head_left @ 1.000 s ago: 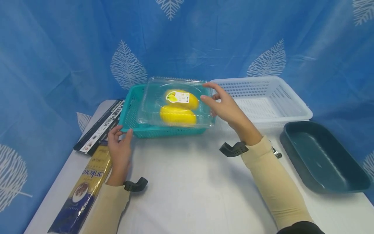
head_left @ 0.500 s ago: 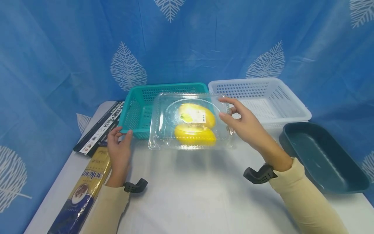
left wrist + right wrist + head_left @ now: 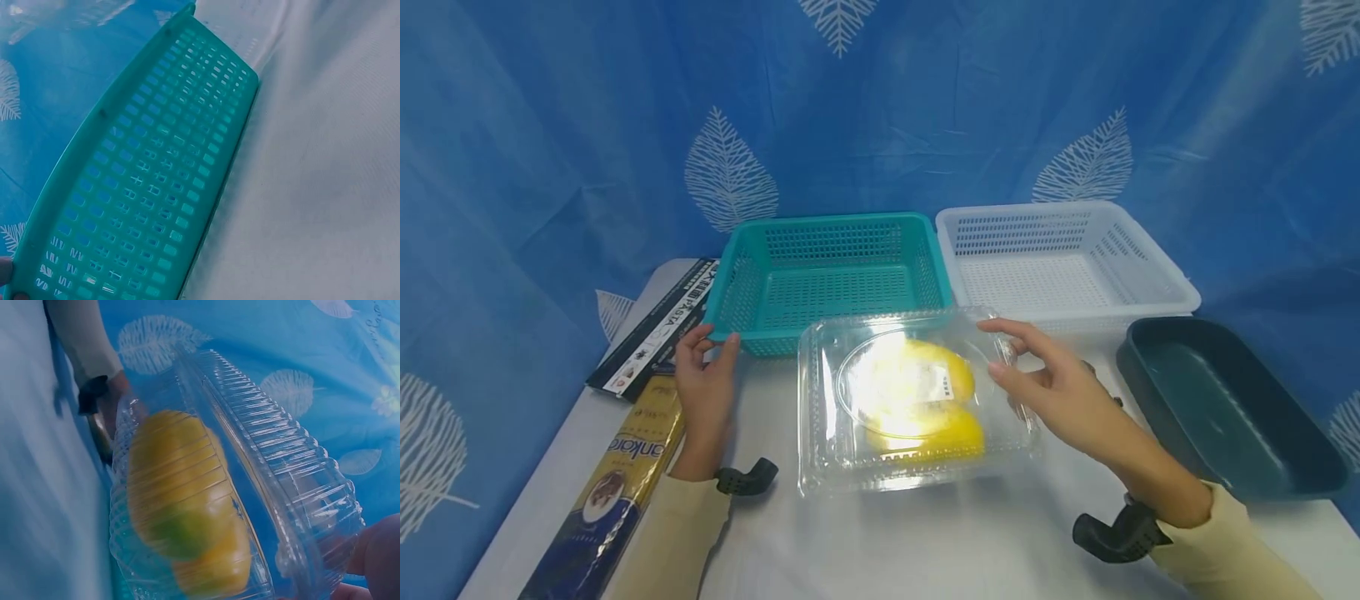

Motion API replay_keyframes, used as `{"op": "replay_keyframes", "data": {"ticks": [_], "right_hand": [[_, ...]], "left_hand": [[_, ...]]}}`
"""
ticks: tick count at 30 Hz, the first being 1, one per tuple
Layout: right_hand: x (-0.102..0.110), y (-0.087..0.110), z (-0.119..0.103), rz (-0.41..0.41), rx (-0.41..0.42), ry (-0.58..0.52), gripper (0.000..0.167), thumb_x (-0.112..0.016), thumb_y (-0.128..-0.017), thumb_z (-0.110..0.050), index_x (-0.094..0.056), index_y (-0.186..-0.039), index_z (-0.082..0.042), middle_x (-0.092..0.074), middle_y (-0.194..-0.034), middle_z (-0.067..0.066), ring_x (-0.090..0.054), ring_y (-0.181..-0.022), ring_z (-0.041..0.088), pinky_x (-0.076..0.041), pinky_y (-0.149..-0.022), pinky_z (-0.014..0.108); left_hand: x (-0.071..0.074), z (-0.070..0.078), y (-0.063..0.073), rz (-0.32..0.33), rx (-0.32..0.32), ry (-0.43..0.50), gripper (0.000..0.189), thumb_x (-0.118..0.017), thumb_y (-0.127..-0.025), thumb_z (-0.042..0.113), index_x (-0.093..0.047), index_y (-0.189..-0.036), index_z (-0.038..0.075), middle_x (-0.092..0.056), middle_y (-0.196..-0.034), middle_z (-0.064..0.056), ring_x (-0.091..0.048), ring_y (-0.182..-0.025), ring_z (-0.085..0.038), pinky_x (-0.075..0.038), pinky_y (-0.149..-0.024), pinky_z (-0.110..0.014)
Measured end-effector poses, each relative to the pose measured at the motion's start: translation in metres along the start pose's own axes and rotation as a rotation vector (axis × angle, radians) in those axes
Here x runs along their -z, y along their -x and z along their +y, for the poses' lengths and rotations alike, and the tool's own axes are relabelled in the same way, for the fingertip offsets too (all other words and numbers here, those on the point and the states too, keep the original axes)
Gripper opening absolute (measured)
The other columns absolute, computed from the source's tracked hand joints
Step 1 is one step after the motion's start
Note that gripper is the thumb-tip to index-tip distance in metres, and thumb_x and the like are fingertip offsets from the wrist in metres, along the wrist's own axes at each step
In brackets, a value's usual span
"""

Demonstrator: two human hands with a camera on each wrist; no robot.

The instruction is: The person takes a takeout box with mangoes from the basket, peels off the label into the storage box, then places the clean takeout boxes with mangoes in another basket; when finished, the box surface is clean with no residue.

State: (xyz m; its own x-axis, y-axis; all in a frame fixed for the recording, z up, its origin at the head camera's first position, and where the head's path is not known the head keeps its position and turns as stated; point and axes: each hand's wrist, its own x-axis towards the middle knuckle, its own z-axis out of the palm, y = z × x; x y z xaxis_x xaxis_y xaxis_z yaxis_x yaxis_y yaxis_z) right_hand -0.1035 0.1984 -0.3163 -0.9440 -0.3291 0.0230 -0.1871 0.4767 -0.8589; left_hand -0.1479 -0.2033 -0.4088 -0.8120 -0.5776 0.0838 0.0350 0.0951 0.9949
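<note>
In the middle of the head view, a clear lidded box [image 3: 831,450] with two yellow fruits [image 3: 955,433] inside is held over the bench [image 3: 880,554], in front of the teal basket [image 3: 835,287]. The right hand [image 3: 1060,392] grips the clear lidded box by its right end, thumb and fingers bent about the edge. The left hand [image 3: 706,383] pinches the rim of the teal basket at its front left corner. A white basket [image 3: 1037,279] stands beside the teal basket; nearer, at right, is a dark green tub [image 3: 1247,417]. Along the left side lie a black pasta pack [image 3: 658,329] and a gold-and-blue packet [image 3: 613,492]; a blue curtain [image 3: 880,108] with white leaf motifs forms the background. In the left wrist view, the slotted wall of the teal basket runs diagonally, with fingertips [image 3: 5,272] showing at its rim, lower left. In the right wrist view, the clear lidded box turns a ribbed wall towards the camera; one fruit is tinged green, and part of the right hand meets the box at lower right.
</note>
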Motion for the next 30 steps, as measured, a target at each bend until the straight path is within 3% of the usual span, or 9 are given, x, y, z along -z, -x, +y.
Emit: {"op": "replay_keyframes", "data": {"ticks": [2,12,23,30], "right_hand": [[-0.006,0.006,0.006,-0.015,0.007,-0.008,0.051,-0.064,-0.103,-0.029,-0.046,-0.151,-0.034,-0.046,-0.131,0.018,-0.060,-0.054,0.023,-0.048,-0.049,0.031],[-0.032,0.022,0.033,-0.019,-0.083,-0.050,0.048,-0.067,-0.101,-0.033,-0.051,-0.146,-0.035,-0.048,-0.124,0.018,-0.057,-0.053,0.016,-0.044,-0.048,0.029],[-0.029,0.016,0.060,0.026,-0.133,0.010,0.048,-0.066,-0.101,-0.033,-0.050,-0.146,-0.030,-0.053,-0.118,0.015,-0.069,-0.071,0.021,-0.055,-0.062,0.036],[-0.032,0.015,0.070,0.051,-0.136,-0.009,0.048,-0.068,-0.100,-0.033,-0.051,-0.145,-0.032,-0.053,-0.116,0.015,-0.063,-0.061,0.020,-0.051,-0.056,0.032]], "left_hand": [[0.000,0.001,0.002,-0.001,0.009,0.000,0.044,-0.067,-0.101,0.026,-0.048,-0.139,0.015,-0.048,-0.115,0.002,-0.049,-0.088,-0.011,-0.043,-0.077,-0.022],[0.002,0.005,0.004,-0.010,0.012,0.037,0.045,-0.067,-0.101,0.021,-0.048,-0.141,0.014,-0.049,-0.115,0.001,-0.047,-0.085,-0.010,-0.042,-0.073,-0.020],[0.006,0.007,0.006,-0.031,0.071,0.094,0.045,-0.067,-0.101,0.020,-0.048,-0.141,0.018,-0.051,-0.112,0.002,-0.049,-0.085,-0.011,-0.043,-0.069,-0.020],[0.005,0.008,0.007,-0.046,0.058,0.077,0.045,-0.066,-0.101,0.020,-0.047,-0.142,0.018,-0.053,-0.111,0.002,-0.050,-0.086,-0.010,-0.043,-0.068,-0.019]]}}
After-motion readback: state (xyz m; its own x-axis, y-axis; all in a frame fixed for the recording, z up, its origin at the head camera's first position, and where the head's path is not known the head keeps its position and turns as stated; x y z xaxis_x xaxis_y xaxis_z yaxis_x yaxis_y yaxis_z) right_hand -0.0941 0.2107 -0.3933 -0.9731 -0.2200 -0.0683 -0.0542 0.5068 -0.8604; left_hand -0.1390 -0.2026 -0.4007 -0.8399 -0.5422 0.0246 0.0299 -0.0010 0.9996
